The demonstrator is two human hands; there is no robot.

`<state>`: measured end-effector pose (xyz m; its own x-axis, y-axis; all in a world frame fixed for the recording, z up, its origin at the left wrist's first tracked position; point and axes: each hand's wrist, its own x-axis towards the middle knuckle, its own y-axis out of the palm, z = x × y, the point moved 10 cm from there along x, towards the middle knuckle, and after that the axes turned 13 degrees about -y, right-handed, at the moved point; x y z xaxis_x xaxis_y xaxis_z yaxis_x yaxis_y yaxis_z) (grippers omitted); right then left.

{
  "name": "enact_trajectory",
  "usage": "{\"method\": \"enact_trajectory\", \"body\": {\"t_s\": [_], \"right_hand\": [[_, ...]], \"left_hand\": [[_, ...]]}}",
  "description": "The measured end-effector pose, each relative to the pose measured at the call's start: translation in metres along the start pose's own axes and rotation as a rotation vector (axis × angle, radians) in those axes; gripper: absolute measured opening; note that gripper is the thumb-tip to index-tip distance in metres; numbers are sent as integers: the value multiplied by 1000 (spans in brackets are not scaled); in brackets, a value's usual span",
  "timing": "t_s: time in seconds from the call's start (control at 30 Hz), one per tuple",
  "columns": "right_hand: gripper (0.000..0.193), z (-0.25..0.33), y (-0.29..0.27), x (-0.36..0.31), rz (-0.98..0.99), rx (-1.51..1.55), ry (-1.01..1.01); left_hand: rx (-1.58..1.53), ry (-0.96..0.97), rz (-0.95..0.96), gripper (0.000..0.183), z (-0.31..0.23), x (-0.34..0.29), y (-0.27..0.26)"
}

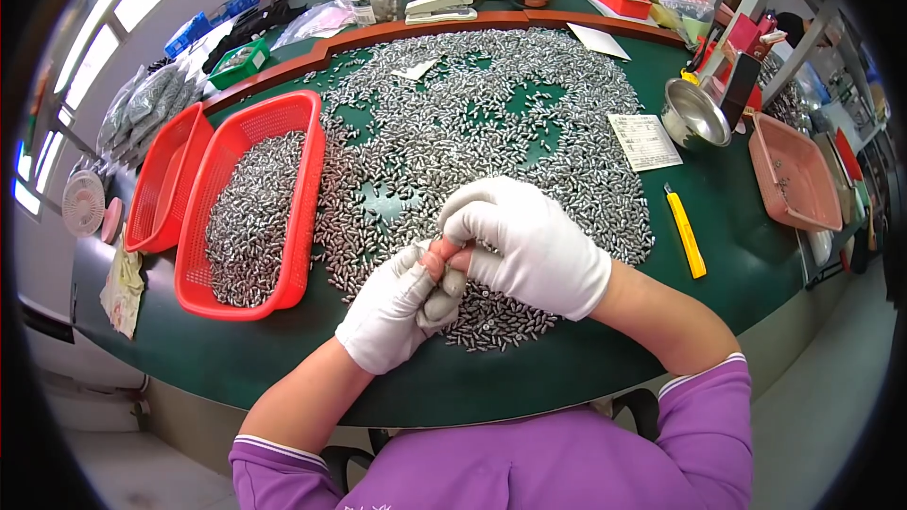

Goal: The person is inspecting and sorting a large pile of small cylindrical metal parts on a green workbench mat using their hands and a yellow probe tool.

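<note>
Both my hands wear white gloves with bare fingertips showing, and they meet over the near part of a wide spread of small silvery metal parts [453, 123]. My left hand [402, 307] is closed, its thumb and finger pinched together and the other gloved fingers curled in. From the right, my right hand [520, 241] reaches across, its thumb and index finger pinched against the left fingertips. Whatever lies between the fingertips is too small and covered to make out. More of the same parts lie just below my hands.
To the left stands a red plastic basket [316, 161] filled with metal parts, beside another red basket [156, 189]. On the right lie a yellow utility knife [687, 234], a printed paper slip [645, 142], a steel bowl [697, 111] and a pink basket [798, 175]. A brown wooden strip [368, 35] edges the pile's far side.
</note>
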<state>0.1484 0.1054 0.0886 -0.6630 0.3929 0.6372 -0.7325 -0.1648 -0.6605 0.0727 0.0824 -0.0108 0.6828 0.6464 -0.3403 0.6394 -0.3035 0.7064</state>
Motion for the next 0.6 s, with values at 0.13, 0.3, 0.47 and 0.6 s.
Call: {"method": "enact_trajectory", "body": {"t_s": [0.13, 0.3, 0.47, 0.6], "right_hand": [[15, -20, 4, -11, -81, 267, 219], [15, -23, 11, -14, -104, 437, 290], [20, -17, 4, -11, -111, 276, 212], [24, -27, -8, -14, -122, 43, 292]], "left_hand": [[-28, 35, -73, 23, -4, -2, -1], [-43, 50, -1, 20, -2, 0, -4], [-5, 55, -71, 19, -5, -1, -10], [-6, 76, -46, 16, -6, 0, -11]]}}
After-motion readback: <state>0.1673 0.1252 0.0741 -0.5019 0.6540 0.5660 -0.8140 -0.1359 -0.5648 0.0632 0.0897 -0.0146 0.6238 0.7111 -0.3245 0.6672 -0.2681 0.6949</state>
